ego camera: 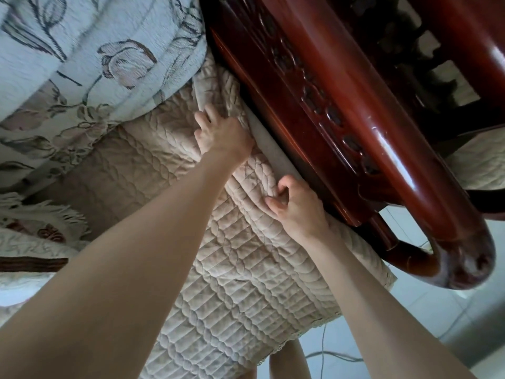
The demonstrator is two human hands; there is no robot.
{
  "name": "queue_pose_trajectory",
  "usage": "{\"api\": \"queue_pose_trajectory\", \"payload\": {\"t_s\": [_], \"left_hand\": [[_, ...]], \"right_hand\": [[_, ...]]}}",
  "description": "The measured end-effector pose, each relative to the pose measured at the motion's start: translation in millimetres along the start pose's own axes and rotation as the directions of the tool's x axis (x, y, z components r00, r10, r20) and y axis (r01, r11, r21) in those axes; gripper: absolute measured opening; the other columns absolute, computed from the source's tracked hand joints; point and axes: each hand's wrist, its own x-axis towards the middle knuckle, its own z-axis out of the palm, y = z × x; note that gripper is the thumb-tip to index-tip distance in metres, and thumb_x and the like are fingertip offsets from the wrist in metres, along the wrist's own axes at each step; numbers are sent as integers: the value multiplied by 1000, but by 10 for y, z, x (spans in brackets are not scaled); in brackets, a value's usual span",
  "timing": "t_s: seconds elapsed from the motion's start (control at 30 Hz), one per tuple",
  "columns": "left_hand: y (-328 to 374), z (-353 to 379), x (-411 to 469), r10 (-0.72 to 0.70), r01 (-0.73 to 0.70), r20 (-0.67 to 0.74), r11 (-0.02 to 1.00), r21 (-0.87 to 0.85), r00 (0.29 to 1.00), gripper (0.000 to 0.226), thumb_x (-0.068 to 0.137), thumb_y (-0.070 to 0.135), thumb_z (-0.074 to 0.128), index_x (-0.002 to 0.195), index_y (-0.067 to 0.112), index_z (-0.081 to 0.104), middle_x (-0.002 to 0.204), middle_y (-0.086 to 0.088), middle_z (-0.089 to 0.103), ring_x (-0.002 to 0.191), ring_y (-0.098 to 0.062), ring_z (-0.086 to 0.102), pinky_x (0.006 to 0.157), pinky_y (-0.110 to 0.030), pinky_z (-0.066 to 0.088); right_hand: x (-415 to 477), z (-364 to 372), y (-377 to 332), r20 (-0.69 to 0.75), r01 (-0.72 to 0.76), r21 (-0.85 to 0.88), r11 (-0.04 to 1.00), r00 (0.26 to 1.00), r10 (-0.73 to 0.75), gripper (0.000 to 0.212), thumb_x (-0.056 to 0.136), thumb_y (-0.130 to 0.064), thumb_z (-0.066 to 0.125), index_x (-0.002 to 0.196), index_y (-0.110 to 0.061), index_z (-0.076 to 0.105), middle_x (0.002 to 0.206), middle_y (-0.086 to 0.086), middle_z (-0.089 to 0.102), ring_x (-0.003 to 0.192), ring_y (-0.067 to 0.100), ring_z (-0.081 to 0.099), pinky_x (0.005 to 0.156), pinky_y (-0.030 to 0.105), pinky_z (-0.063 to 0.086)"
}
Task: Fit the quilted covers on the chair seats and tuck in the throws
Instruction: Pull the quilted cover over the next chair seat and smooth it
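Head view: a beige quilted cover [246, 269] lies over the chair seat, its right edge running along the carved, dark red wooden armrest [341, 110]. The left hand [221, 132] sits farther up that edge, fingers bent and dug into a bunched fold of the cover. The right hand [297, 206] is nearer, just beside the armrest, with thumb and forefinger curled and pinching a ridge of the same cover. A pale grey strip [270, 143] shows between cover and wood. A floral throw [90, 50] hangs far left, touching the cover; a fringed throw [35, 222] lies at the left edge. Pale floor tiles [442, 310] show near right, with a thin cable [333, 356] on them.
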Motion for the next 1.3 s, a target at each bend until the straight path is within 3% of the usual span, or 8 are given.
{"api": "queue_pose_trajectory", "payload": {"t_s": [0.17,0.33,0.43,0.6,0.73,0.93,1.13,1.3], "left_hand": [[-40,38,-55,-32,27,-14,959,-282,999,23,94,21,58,110,5,60,142,-18,25,126,-34,27,104,-34,34],[2,-98,-279,-143,-53,-177,617,-786,974,18,88,25,67,96,14,55,115,-3,42,97,-8,40,85,-10,31],[48,-37,-419,-245,124,-9,520,-845,969,56,83,41,73,117,8,44,112,-2,47,96,-12,47,76,-19,42],[101,-43,-365,-167,151,64,583,-798,984,14,94,18,59,95,4,60,82,-6,61,69,-16,57,49,-17,43],[90,-119,-335,-15,162,164,283,-945,986,18,99,25,53,106,9,58,89,-3,59,81,-18,56,78,-38,48],[-4,195,-787,227,22,189,582,-813,955,65,100,56,26,152,16,28,156,0,31,144,-18,26,113,-31,18],[-78,430,-1103,293,-130,64,597,-792,954,50,103,47,31,137,15,46,101,34,46,90,24,45,73,7,31],[-205,689,-1291,367,-255,24,690,-678,930,54,102,48,30,148,22,36,157,8,26,143,-5,22,117,-31,20]], "right_hand": [[-99,-37,-115,-124,-16,15,1000,992,18,39,89,-35,68,119,-12,57,108,5,67,105,28,62,95,39,45],[-413,-137,-134,-655,128,-94,987,739,-158,29,76,-17,82,86,-3,59,81,10,62,60,27,61,55,25,39],[-376,-168,-162,-599,17,-36,999,800,-35,31,81,-20,78,95,-1,58,96,14,62,76,33,65,61,27,34],[-461,-271,19,-331,44,-126,991,940,-83,32,90,-32,65,109,-6,60,111,9,61,97,30,62,73,34,42],[-616,-342,221,-495,4,-231,973,860,-121,17,82,-5,72,93,-2,60,96,18,59,68,38,63,56,28,37],[-850,-198,530,-523,-117,-140,983,852,27,39,80,-13,77,112,1,58,106,22,58,75,39,65,57,34,48],[-871,-235,764,-212,-308,-13,951,931,298,69,83,-44,71,135,-8,44,132,14,51,119,36,53,102,50,40],[-886,-400,779,39,-379,374,847,918,394,55,74,-61,66,112,-21,58,101,5,58,69,22,69,72,45,60]]}}
